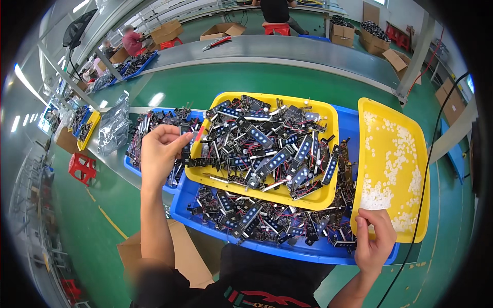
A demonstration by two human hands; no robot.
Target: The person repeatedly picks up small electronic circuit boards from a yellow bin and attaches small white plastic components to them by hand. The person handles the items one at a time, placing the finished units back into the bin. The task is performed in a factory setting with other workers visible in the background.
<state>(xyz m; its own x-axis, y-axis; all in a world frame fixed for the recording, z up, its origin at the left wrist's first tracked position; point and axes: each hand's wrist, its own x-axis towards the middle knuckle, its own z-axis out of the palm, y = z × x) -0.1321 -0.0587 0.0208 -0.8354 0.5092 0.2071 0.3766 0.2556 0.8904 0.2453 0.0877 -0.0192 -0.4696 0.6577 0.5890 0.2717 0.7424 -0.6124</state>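
Note:
My left hand is raised at the left rim of a yellow tray, thumb and fingertips pinched together. A small red and white piece shows right by its fingertips, but I cannot tell what the pinch holds. Heaped in that tray are small black electronic modules with rows of lens-like dots, thin wires and white strips. My right hand is at the near edge of a second yellow tray, its thumb and forefinger closed together; anything between them is too small to make out. Tiny white pieces lie scattered in this tray.
Below the yellow trays, a large blue tray holds more modules; another blue tray stands at the left. A clear plastic bag lies beyond it. A black cable hangs at the right. Across the aisle, a long bench runs past seated people and cartons.

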